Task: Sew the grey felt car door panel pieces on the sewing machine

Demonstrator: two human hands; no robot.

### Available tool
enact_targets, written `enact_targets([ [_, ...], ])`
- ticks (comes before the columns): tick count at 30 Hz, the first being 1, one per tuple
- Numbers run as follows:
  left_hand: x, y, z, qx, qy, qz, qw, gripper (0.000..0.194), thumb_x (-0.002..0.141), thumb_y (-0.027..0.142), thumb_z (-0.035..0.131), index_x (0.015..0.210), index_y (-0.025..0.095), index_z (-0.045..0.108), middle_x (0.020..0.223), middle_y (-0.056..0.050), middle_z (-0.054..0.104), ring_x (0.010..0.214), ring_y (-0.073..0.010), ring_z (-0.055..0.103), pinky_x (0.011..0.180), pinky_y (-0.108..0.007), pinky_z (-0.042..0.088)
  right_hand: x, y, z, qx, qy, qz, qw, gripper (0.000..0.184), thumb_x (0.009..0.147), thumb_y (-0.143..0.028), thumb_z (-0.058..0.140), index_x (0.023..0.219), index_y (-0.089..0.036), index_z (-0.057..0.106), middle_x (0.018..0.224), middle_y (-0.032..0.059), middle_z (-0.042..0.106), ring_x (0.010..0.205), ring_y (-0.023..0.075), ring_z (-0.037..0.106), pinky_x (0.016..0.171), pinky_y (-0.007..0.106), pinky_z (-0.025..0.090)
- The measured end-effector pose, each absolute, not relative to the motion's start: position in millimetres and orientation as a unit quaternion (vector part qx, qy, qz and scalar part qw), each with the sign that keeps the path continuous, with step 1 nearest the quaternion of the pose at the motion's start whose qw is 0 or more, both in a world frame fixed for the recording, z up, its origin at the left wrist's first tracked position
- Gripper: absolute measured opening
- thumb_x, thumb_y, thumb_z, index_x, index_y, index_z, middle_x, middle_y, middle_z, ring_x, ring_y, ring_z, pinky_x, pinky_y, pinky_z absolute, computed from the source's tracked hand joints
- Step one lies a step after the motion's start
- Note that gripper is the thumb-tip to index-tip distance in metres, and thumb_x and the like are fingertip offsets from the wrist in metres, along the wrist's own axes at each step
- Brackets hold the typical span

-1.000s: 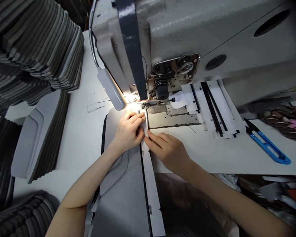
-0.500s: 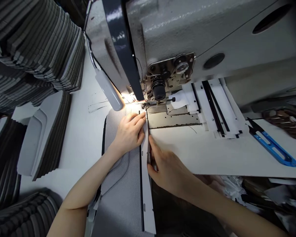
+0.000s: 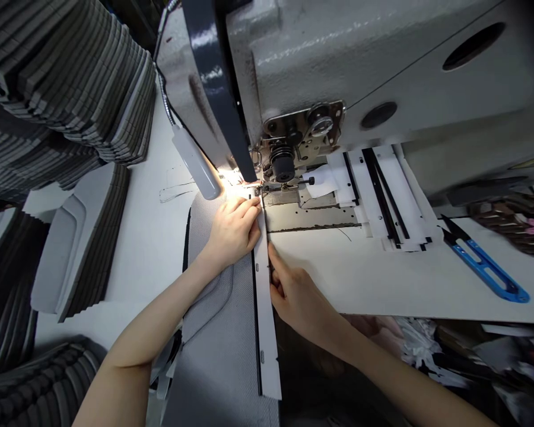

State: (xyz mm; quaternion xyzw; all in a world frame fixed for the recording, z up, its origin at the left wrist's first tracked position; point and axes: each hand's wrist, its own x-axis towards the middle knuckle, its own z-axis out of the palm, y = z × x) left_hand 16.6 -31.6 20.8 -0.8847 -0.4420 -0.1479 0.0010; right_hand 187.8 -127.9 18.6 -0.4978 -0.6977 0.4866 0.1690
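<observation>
Strip (image 3: 267,320) under left hand (image 3: 235,228)

The sewing machine (image 3: 374,65) runs off the top edge, the grey fabric panel (image 3: 218,373) off the bottom; the left fingers (image 3: 248,206) hide part of the white strip (image 3: 262,302).

The cloth panel (image 3: 222,367) looks matt, the sewing machine (image 3: 302,65) glossy metal.

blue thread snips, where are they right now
In the head view, the blue thread snips lie at the right on the white tabletop, just right of the stacked white strips and well right of the right hand.
</observation>
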Motion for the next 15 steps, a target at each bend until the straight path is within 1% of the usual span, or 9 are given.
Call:
enact_targets([
  [4,19.2,-35.4,24.2,-0.887,-0.436,-0.155,0.003,0.021,0.092,0.014,0.044,0.098,0.018,0.063,0.115,-0.009,0.072,0.106,-0.0266,0.062,0.084,-0.042,0.050,185.5,-122.7,16.8,-0.511,-0.699,0.465,0.185,0.073,0.085,-0.007,0.041,0.155,0.002,0.027,0.062,0.0002,0.057,0.056,0.0173,0.052,0.055,0.028,0.045],
  [7,20.6,-41.9,26.6,-0.883,-0.443,-0.157,0.000,0.022,0.091,0.014,0.045,0.101,0.018,0.064,0.117,-0.009,0.072,0.107,-0.0276,0.062,0.083,-0.043,0.051,184.0,-118.2,16.4,-0.518,-0.699,0.449,0.203,0.071,0.084,-0.007,0.042,0.154,-0.001,0.032,0.059,-0.0016,0.055,0.054,0.0166,0.051,0.054,0.027,0.043],
  [10,20.7,-40.6,25.8,-0.880,-0.449,-0.157,-0.010,0.023,0.091,0.014,0.046,0.102,0.018,0.065,0.119,-0.009,0.071,0.108,-0.0276,0.062,0.085,-0.044,0.051,183.4,-115.2,18.1,-0.525,-0.700,0.441,0.199,0.067,0.086,-0.008,0.043,0.152,-0.001,0.035,0.057,-0.0028,0.053,0.052,0.0157,0.049,0.053,0.026,0.041],
  [13,19.9,-31.6,23.7,-0.882,-0.446,-0.151,-0.006,0.022,0.091,0.015,0.045,0.099,0.018,0.066,0.116,-0.008,0.071,0.108,-0.0270,0.061,0.088,-0.044,0.051,184.5,-116.9,20.6,-0.522,-0.709,0.439,0.179,0.066,0.088,-0.011,0.042,0.153,0.003,0.032,0.057,-0.0029,0.051,0.052,0.0158,0.048,0.052,0.026,0.039],
  [15,19.6,-25.5,22.9,-0.884,-0.444,-0.144,0.006,0.022,0.091,0.015,0.046,0.098,0.019,0.066,0.115,-0.009,0.072,0.107,-0.0275,0.061,0.089,-0.045,0.050,185.7,-119.5,21.6,-0.513,-0.713,0.444,0.177,0.070,0.089,-0.012,0.043,0.155,0.002,0.027,0.059,-0.0025,0.052,0.052,0.0155,0.048,0.052,0.025,0.040],
])
